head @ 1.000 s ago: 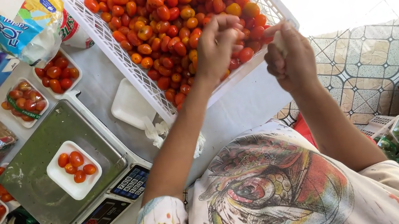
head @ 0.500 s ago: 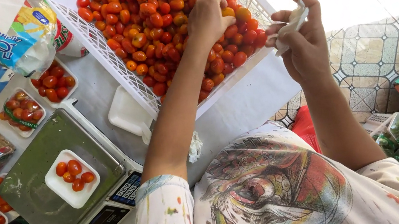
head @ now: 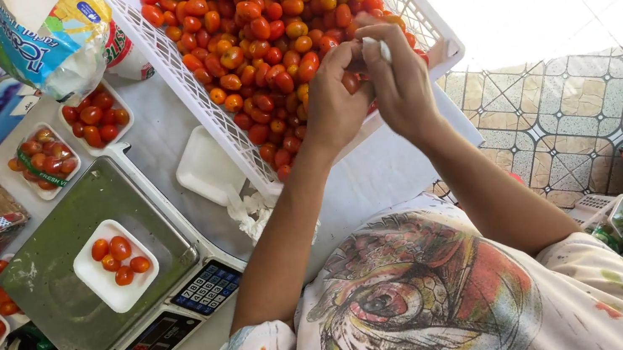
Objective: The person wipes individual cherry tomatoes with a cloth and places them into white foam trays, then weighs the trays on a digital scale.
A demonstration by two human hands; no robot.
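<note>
White crate (head: 439,50) of cherry tomatoes (head: 252,32) lies under both hands' grip.

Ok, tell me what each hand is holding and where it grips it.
The right hand pinches a small white piece at its upper end between the fingers. The left hand rests on the cherry tomatoes in the white crate; whether it grips one cannot be told.

Two bare arms reach forward from the body and converge ahead. The left hand (head: 333,103) curls palm down, fingers bent. The right hand (head: 400,82) meets it, touching or nearly so, fingers pinched together, seemingly around something small and pale, though the grip is unclear.
</note>
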